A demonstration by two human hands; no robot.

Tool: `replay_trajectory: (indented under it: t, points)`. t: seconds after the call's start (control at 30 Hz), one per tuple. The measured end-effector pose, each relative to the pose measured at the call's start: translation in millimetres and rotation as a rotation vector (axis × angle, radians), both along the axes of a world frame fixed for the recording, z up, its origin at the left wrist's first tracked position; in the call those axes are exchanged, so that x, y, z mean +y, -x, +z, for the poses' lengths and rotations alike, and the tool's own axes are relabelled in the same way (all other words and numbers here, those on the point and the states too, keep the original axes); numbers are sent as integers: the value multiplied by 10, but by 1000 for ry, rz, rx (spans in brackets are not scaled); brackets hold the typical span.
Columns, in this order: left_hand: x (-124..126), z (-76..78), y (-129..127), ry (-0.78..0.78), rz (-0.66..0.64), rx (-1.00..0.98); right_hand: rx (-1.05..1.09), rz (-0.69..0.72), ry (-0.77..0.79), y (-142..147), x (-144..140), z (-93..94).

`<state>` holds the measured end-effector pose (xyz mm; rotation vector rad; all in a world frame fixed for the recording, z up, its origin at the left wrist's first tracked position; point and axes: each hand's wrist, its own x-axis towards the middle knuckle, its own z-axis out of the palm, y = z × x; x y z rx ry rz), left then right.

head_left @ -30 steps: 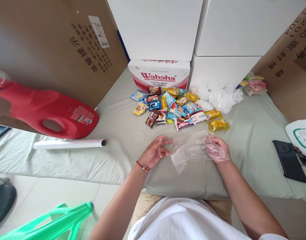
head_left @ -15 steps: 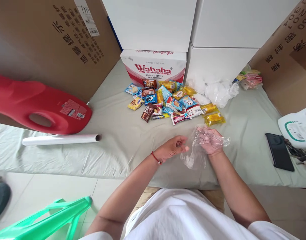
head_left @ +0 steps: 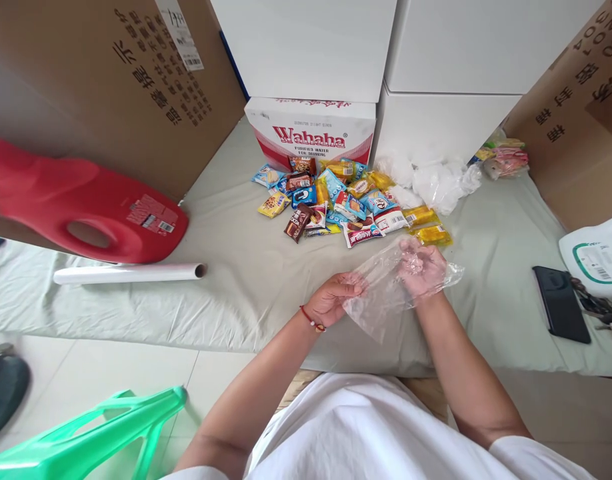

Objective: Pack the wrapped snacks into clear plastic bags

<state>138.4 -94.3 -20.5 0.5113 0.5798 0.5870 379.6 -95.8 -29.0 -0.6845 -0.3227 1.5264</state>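
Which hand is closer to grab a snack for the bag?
Probably the right hand: it sits just below the snack pile, beside the yellow packets. The left hand pinches the clear plastic bag farther back.

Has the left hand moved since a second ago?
Yes. The left hand has shifted right, away from the white roll, and now pinches the near edge of the clear plastic bag that the right hand holds.

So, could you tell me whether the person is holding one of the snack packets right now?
No, both the left hand and right hand grip a clear plastic bag, while the snack packets lie untouched beyond them.
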Motion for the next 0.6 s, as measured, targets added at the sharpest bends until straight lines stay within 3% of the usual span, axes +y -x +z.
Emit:
replay_trajectory:
  t: [0.17,0.27,0.4,0.6]
  points:
    - [-44,30,122,-29,60,-185,4,29,98,4,-102,-68]
    - [-19,-9,296,15,127,-176,-14,56,147,14,-119,-72]
    - [59,-19,637,43,282,-63,-162,93,210,9,-150,-20]
    - [68,107,1084,-145,343,334,-480,147,289,54,-266,74]
